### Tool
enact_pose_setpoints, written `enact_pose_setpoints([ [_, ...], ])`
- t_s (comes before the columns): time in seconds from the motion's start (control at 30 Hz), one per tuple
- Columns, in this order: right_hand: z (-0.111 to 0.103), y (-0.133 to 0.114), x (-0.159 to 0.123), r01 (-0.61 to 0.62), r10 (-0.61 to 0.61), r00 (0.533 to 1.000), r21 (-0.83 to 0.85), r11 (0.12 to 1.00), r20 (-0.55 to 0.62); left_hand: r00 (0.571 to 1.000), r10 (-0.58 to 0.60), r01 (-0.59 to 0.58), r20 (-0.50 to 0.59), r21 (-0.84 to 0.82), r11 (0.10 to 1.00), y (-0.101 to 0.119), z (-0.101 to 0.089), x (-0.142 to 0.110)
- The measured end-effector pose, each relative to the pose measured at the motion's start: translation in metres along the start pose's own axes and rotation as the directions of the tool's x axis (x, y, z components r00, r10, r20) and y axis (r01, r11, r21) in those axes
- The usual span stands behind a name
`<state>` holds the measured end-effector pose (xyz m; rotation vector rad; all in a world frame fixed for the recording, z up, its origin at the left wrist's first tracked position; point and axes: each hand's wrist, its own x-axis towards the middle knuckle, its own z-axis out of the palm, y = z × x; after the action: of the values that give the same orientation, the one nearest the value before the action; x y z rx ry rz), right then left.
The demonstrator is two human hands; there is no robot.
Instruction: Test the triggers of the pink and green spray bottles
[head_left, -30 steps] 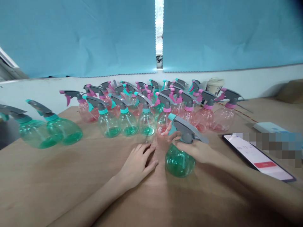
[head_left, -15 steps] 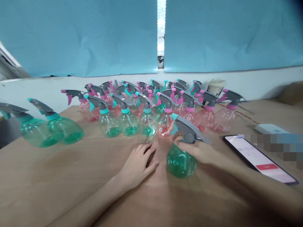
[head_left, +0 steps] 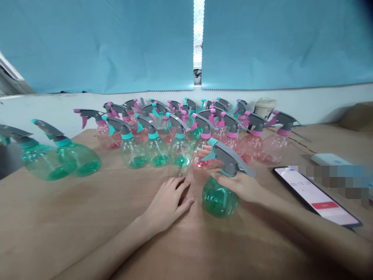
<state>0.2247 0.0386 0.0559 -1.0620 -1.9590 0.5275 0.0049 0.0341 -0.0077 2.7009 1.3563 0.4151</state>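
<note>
A green spray bottle (head_left: 220, 197) with a grey head and turquoise nozzle and trigger is upright before me. My right hand (head_left: 239, 184) is around its upper body, thumb across the near side; the other fingers are partly hidden behind it, some stretched out past the trigger. Left of this bottle, my left hand (head_left: 167, 200) lies flat on the table, fingers apart, holding nothing. Just beyond the hands stand a clear-green bottle (head_left: 181, 151) with turquoise collar and a pink bottle (head_left: 201, 155) with pink collar.
Several more pink and green spray bottles crowd the back of the wooden table (head_left: 87, 217). Two green bottles (head_left: 78, 159) stand at the left. At the right lie a phone (head_left: 314, 194) and a white box (head_left: 330, 159). A paper cup (head_left: 264, 107) is behind the bottles.
The fingers of my right hand have stretched out further past the trigger, while the thumb remains on the bottle. My left hand stays flat. The whole view has shifted slightly.
</note>
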Motion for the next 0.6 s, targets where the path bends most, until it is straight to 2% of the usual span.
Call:
enact_pose_setpoints([
  [0.1, 0.0002, -0.0009, 0.0007, -0.008, 0.005, 1.0, 0.107, 0.994, 0.027, 1.0, -0.004, 0.004, 0.004, -0.002, 1.0, 0.0001, -0.0005, 0.0001],
  [0.6, 0.0023, 0.0017, 0.0014, -0.049, 0.031, 0.997, 0.283, 0.958, 0.07, 1.0, -0.01, 0.01, 0.001, 0.002, 1.0, 0.0005, -0.0001, -0.0007],
])
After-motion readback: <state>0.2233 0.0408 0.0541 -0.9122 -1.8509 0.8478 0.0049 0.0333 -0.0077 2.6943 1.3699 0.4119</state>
